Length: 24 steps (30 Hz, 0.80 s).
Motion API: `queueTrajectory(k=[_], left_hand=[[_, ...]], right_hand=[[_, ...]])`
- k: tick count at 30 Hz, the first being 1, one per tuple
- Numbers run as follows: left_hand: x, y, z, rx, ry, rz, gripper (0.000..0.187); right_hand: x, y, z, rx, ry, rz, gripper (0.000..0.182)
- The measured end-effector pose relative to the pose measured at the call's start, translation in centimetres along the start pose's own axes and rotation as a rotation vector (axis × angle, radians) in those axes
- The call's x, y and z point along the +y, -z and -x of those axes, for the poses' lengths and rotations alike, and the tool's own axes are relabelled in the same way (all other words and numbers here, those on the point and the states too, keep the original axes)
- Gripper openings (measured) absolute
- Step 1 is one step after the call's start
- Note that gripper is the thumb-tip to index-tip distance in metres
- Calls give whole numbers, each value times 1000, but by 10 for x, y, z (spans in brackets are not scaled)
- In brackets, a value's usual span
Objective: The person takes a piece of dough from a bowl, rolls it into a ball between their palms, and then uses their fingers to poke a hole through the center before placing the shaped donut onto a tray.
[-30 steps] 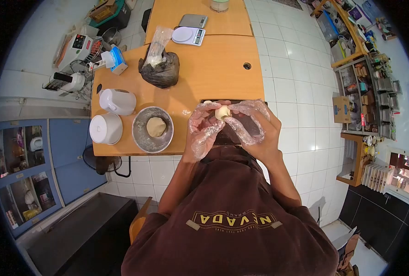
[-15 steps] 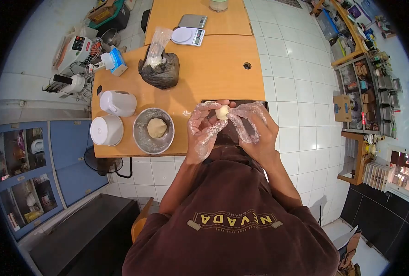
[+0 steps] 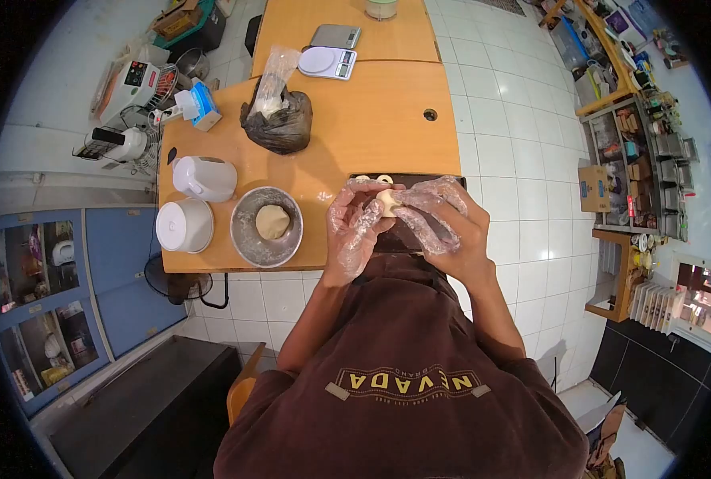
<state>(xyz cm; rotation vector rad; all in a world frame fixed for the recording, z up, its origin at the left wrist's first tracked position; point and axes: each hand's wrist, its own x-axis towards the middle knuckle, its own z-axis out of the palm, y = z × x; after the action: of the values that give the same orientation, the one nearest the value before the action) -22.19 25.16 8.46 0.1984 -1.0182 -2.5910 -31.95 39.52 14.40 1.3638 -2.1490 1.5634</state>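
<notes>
A small pale piece of dough [image 3: 388,203] is pinched between both hands over a dark tray [image 3: 407,235] at the table's front edge. My left hand [image 3: 354,231], in a floury clear glove, has its fingers closed on the dough's left side. From the other side my right hand [image 3: 445,219], gloved the same way, grips it with thumb and fingers. Small pale dough pieces [image 3: 383,179] show at the tray's far edge, partly behind my left fingers. To the left, a metal bowl [image 3: 244,239] dusted with flour holds a large dough ball [image 3: 272,222].
Left of the bowl stand a white tub [image 3: 184,226] and a white pitcher [image 3: 205,178]. Farther back on the wooden table [image 3: 387,104] are a black plastic bag [image 3: 280,128], a white kitchen scale [image 3: 327,63] and a grey scale [image 3: 335,37]. Shelves line the right wall.
The dough between my hands has gone from a rounded ball to a more stretched, pinched shape. My right hand has turned and shifted slightly. Dough pieces in the tray now show past my left fingers.
</notes>
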Motion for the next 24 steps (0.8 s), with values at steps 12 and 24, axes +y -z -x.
queueTrajectory(k=[12, 24], left_hand=[[1, 0, 1, 18, 1, -40, 26], [-2, -5, -4, -105, -136, 15, 27]], right_hand=[[5, -6, 7, -11, -37, -3, 31], [-5, -9, 5, 85, -127, -50, 25]])
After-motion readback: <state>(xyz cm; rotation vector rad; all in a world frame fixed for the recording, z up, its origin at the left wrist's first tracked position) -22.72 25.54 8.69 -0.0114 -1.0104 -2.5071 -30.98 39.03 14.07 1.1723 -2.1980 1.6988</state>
